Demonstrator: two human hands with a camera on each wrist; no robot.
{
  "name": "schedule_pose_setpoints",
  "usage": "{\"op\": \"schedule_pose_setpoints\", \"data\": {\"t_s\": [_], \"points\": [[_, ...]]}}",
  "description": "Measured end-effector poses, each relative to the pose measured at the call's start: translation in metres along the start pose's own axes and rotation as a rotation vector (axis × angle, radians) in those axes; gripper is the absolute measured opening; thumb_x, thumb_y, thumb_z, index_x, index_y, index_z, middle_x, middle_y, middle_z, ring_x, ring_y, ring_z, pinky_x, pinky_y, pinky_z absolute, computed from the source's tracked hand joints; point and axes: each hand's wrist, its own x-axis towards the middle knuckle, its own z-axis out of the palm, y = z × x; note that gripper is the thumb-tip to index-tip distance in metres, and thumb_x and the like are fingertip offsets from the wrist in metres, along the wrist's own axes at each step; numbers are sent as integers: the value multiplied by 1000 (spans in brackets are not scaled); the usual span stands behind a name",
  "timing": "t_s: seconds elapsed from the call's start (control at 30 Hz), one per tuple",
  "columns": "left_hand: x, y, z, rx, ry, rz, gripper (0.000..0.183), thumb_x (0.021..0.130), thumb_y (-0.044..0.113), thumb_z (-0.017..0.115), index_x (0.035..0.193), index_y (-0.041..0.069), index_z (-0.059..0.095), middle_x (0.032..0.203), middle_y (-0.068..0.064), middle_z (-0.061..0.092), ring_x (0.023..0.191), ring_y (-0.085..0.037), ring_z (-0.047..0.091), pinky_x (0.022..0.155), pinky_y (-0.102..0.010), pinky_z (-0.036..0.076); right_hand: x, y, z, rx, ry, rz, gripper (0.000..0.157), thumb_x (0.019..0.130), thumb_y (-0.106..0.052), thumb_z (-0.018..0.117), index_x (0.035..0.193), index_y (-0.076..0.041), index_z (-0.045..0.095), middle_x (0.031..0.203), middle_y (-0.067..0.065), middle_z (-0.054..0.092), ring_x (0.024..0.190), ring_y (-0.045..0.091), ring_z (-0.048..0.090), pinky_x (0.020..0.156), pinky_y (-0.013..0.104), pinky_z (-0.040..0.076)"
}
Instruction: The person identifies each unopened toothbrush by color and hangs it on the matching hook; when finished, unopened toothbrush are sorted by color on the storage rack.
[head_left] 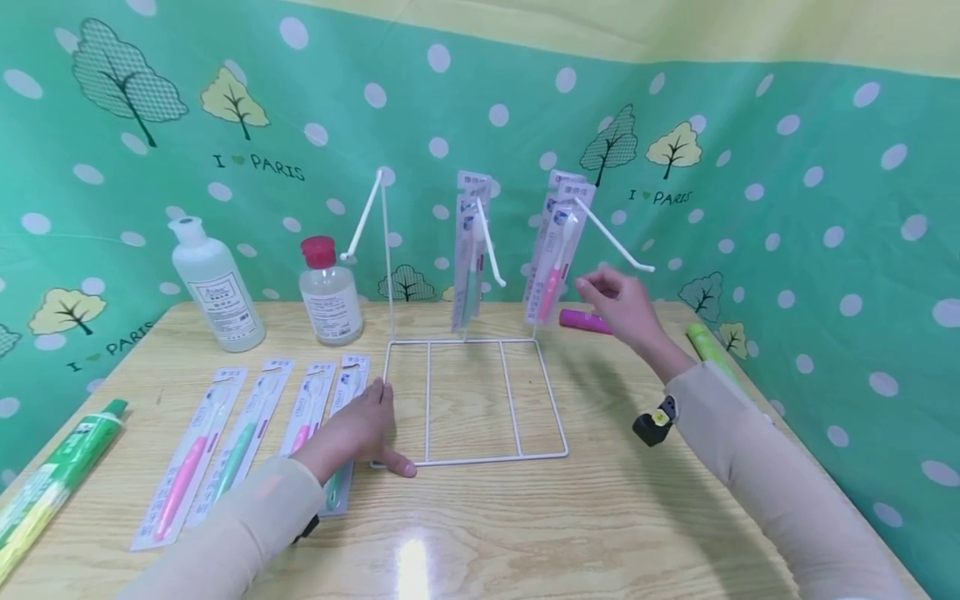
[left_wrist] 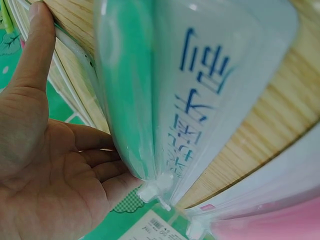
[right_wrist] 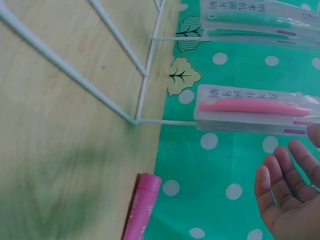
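A white wire rack (head_left: 480, 459) stands on the table with three hooked arms. My left hand (head_left: 363, 425) rests at the rack's front left corner, its thumb along the front bar and its fingers extended beside the nearest green toothbrush pack (left_wrist: 127, 90). Packaged pink toothbrushes (head_left: 555, 267) hang on the right arm, and packaged green toothbrushes (head_left: 465, 267) on the middle one. Nothing hangs from the left arm (head_left: 363, 217). Just right of the hanging pink packs, my right hand (head_left: 630, 308) is raised with loosely bent fingers (right_wrist: 282, 170), holding nothing.
Several packaged toothbrushes (head_left: 187, 467) lie in a row left of the rack. Behind them stand a white bottle (head_left: 221, 292) and a red-capped bottle (head_left: 330, 304). A green tube (head_left: 63, 471) lies far left; a magenta tube (head_left: 583, 322) and a lime-green one (head_left: 708, 346) lie right.
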Motion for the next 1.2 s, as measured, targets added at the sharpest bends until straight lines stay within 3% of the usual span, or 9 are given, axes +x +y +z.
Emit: {"op": "schedule_pose_setpoints", "data": {"t_s": [0.1, 0.37, 0.57, 0.73, 0.97, 1.2], "points": [[0, 0, 0, 1, 1, 0, 135, 46, 65, 74, 137, -15, 16, 143, -34, 9, 131, -45, 13, 107, -50, 18, -8, 6, -1, -38, -21, 4, 39, 87, -44, 55, 108, -12, 59, 102, 6, 60, 95, 21, 55, 78, 36, 49], [1, -1, -1, 8, -12, -15, 135, 46, 65, 73, 138, -15, 15, 143, -34, 8, 132, -45, 12, 108, -50, 17, -33, 26, 5, -98, -172, -16, 36, 84, -41, 61, 105, -11, 63, 101, 5, 63, 93, 22, 58, 79, 38, 50], [2, -2, -1, 7, -19, -18, 135, 46, 65, 73, 138, -15, 14, 143, -34, 8, 131, -46, 12, 107, -51, 17, -50, 40, 18, -126, -286, -45, 37, 84, -33, 64, 113, -9, 63, 103, 4, 64, 95, 20, 59, 82, 37, 50], [3, -2, -1, 5, -22, -15, 135, 46, 66, 73, 138, -14, 14, 143, -34, 8, 132, -45, 11, 108, -50, 16, -62, 52, 28, -118, -363, -32, 46, 81, -33, 67, 118, -8, 60, 112, 9, 62, 99, 20, 57, 85, 37, 49], [3, -2, 0, 2, -22, -12, 135, 46, 66, 73, 138, -15, 14, 143, -34, 9, 132, -45, 11, 108, -50, 17, -73, 66, 40, -184, -456, -100, 61, 76, -41, 70, 123, -5, 56, 117, 10, 59, 106, 23, 54, 89, 40, 47], [4, -2, 0, -3, -20, -9, 136, 45, 66, 73, 138, -15, 14, 143, -34, 8, 132, -45, 11, 108, -51, 16, -83, 65, 48, -303, -511, -86, 86, 65, -52, 74, 133, -8, 46, 125, 12, 47, 117, 31, 42, 101, 49, 32]]}}
